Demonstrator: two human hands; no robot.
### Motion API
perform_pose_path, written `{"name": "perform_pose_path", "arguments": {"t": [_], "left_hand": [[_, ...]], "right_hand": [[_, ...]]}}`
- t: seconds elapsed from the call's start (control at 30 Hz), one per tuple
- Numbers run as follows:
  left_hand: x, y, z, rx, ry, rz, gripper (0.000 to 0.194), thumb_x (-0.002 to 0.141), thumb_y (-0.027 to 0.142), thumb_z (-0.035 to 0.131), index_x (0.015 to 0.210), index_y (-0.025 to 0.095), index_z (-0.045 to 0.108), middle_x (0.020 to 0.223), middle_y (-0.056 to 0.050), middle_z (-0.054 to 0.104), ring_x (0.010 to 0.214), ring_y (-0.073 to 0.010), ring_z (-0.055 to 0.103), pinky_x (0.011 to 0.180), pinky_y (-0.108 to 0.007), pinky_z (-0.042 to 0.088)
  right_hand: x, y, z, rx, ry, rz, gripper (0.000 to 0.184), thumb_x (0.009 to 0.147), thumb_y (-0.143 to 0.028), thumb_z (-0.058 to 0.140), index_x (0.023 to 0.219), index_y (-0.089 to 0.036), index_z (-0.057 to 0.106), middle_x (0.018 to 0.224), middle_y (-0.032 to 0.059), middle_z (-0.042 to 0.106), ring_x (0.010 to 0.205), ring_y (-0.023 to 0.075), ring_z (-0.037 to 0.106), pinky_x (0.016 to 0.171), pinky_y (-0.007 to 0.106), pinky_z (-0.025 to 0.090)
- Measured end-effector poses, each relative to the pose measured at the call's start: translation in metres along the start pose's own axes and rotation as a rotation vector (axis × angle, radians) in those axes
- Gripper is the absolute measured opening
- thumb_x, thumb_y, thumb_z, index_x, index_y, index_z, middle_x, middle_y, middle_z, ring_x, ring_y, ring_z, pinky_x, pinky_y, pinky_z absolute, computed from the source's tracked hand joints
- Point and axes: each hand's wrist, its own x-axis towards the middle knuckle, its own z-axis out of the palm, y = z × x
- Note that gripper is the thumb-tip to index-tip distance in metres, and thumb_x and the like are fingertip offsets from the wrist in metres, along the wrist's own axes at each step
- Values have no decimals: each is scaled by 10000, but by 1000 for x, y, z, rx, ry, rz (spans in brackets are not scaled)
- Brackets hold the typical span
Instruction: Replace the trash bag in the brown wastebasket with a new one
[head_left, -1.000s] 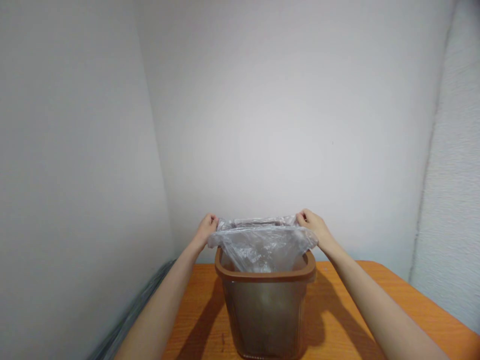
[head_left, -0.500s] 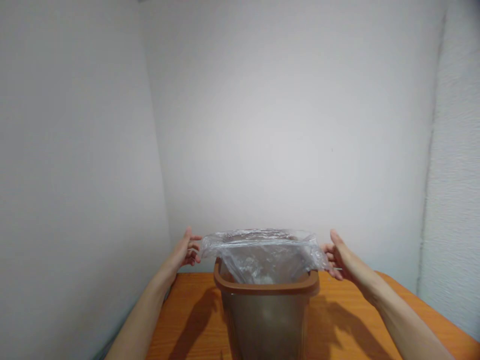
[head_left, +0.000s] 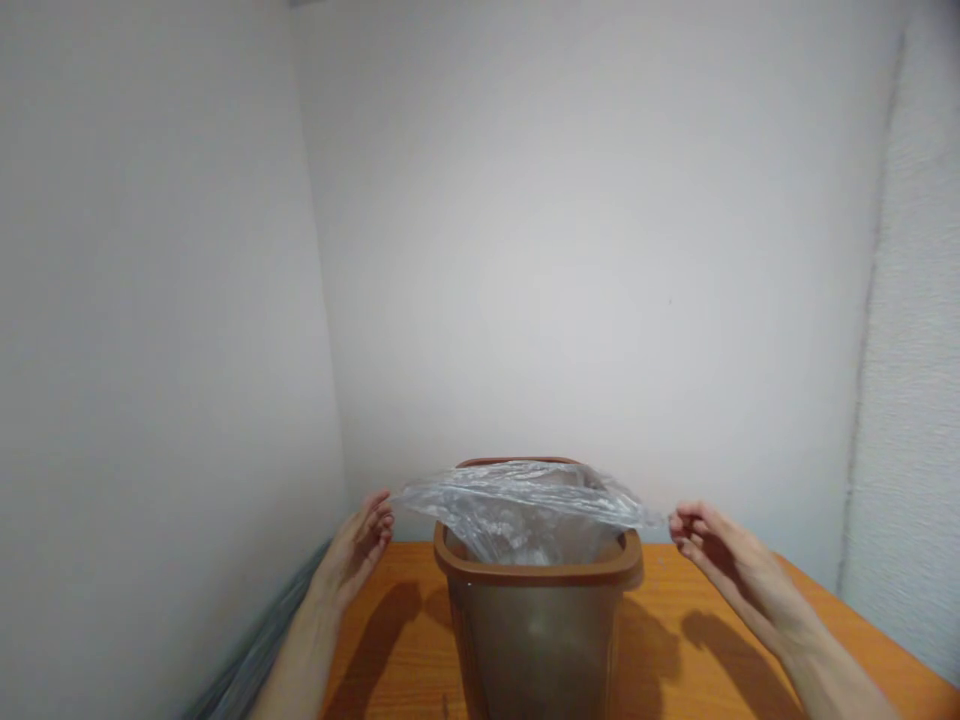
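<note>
A clear plastic bag (head_left: 517, 505) hangs partly inside a brown waste bin (head_left: 536, 640), its mouth stretched sideways above the bin's rim. To the left of the bin, my left hand (head_left: 358, 545) pinches one corner of the bag between closed fingertips. My right hand (head_left: 716, 545) grips the opposite corner in the same way, off to the bin's right. Both corners are drawn out to thin points. The bag's lower part shows dimly inside the bin; its bottom is hidden by the bin's front wall.
The bin stands on an orange-brown wooden table (head_left: 405, 640). White walls (head_left: 570, 250) rise behind the table and to the left. Crumpled bluish-grey plastic (head_left: 270, 640) lies along the left side, beside my forearm.
My fingers, spread before, have closed on the bag's corners. The bag's mouth is now pulled tauter and narrower, and the bin's back rim has come into view.
</note>
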Motion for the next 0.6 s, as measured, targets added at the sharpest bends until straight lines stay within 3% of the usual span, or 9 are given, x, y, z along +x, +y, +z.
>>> {"name": "perform_pose_path", "arguments": {"t": [0.07,0.13,0.2,0.27,0.33,0.43,0.5,0.6], "left_hand": [[-5,-20,-1,21,-94,25,589,746,697,694,1072,206,685,1115,-106,707,1043,-220,679,902,-348,562],[-7,-32,7,86,-235,77,810,665,860,603,1152,216,672,1326,-136,625,1287,-289,553,1111,-455,422],[-5,-33,21,142,-337,128,934,578,915,591,1221,240,653,1425,-123,557,1406,-309,423,1198,-483,287],[-4,-24,39,171,-391,137,988,530,891,657,1286,256,628,1459,-111,533,1446,-314,359,1209,-492,257],[-3,-9,58,181,-445,121,964,577,831,700,1341,252,597,1492,-104,504,1462,-311,329,1210,-491,251],[-3,10,82,132,-446,89,729,716,633,768,1294,207,647,1527,-95,469,1467,-299,317,1228,-429,205],[-2,16,93,86,-413,65,588,790,509,765,1270,184,668,1473,-103,534,1424,-300,388,1218,-408,222],[2,25,106,-2,-409,28,573,882,486,663,1344,150,612,1270,-124,683,1273,-293,555,1161,-418,326]], "right_hand": [[-4,16,4,-91,-113,-79,478,855,-616,605,1174,-269,682,1263,93,668,1218,281,578,1023,418,478],[-8,25,16,-195,-249,-159,607,858,-649,576,1351,-294,577,1477,89,523,1403,285,419,1170,474,312],[-10,26,31,-257,-312,-222,688,842,-687,567,1405,-292,527,1530,92,463,1461,277,330,1216,488,191],[-9,22,45,-255,-307,-244,712,828,-711,563,1377,-257,564,1507,111,490,1461,287,328,1221,489,173],[-5,18,56,-219,-278,-215,677,833,-682,587,1332,-225,608,1484,123,516,1445,297,356,1218,489,194],[3,13,65,-127,-207,-198,575,824,-620,655,1238,-221,677,1448,113,557,1405,298,420,1210,480,234],[7,7,69,-43,-184,-210,503,811,-579,698,1180,-238,710,1398,98,605,1375,292,460,1203,477,257],[6,-13,81,91,-188,-197,410,819,-498,718,1146,-249,729,1333,83,656,1336,284,505,1201,471,271]]}}
